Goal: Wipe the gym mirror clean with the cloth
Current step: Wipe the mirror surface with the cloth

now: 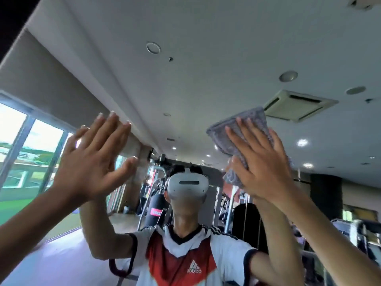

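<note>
The gym mirror [185, 83] fills the whole view and reflects the ceiling, the gym and a person in a headset and a white and red jersey. My right hand [261, 159] lies flat with its fingers spread and presses a grey patterned cloth [241, 129] against the glass, high on the right. The cloth sticks out above and to the left of the fingers. My left hand [92, 162] is raised on the left, palm flat on the mirror, fingers apart and holding nothing. Its reflection meets it fingertip to fingertip.
In the reflection, large windows [24, 145] run along the left. Weight machines [231, 203] and a black punching bag [155, 209] stand behind the person. A ceiling air-conditioning vent [299, 105] shows right above the cloth.
</note>
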Motion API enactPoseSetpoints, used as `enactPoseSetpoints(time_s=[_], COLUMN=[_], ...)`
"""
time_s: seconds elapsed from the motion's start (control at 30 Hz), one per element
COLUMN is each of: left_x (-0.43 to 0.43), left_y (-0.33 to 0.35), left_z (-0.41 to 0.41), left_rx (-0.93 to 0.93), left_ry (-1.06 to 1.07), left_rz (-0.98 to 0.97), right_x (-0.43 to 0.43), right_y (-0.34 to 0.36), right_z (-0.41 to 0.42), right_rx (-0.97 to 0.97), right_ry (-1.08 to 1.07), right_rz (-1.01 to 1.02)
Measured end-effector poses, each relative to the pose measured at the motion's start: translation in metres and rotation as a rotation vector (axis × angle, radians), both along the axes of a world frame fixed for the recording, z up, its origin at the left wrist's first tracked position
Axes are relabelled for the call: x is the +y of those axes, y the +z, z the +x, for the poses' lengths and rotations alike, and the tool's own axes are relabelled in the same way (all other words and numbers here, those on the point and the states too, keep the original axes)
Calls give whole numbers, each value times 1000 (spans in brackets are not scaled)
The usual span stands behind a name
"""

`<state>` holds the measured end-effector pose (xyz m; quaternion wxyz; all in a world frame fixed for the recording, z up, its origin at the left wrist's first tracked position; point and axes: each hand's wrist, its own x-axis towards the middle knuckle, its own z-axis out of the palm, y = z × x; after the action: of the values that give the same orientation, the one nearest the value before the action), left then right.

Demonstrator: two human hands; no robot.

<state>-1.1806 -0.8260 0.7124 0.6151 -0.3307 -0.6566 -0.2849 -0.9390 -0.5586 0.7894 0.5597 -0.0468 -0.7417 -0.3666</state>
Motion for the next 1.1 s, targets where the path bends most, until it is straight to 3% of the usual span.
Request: enactPoseSetpoints(time_s=[0.2, 0.33, 0.47, 0.6, 0.77, 1.0, 1.1], left_x=[-20, -26, -36, -38, -38, -39, -38], left_y=[-14, -17, -29, -33, -33, -32, -33], left_z=[-21, -28, -38, -38, -38, -42, -40], left_rx=[-99, -90, -95, -93, -75, -57, -54], left_ry=[-42, -36, -30, -31, -39, -27, -10], left_rz=[87, 61, 57, 52, 57, 37, 45], right_x=[-65, -114, -89, -61, -111, -134, -115], right_y=[66, 28, -16, 7, 42, -14, 1], right_z=[-56, -104, -87, -56, -96, -126, -108], right_rx=[341, 150, -76, 7, 245, -83, -36], right_ry=[-34, 4, -23, -22, -38, 47, 44], right_rz=[-358, -111, 156, 1, -258, 153, 79])
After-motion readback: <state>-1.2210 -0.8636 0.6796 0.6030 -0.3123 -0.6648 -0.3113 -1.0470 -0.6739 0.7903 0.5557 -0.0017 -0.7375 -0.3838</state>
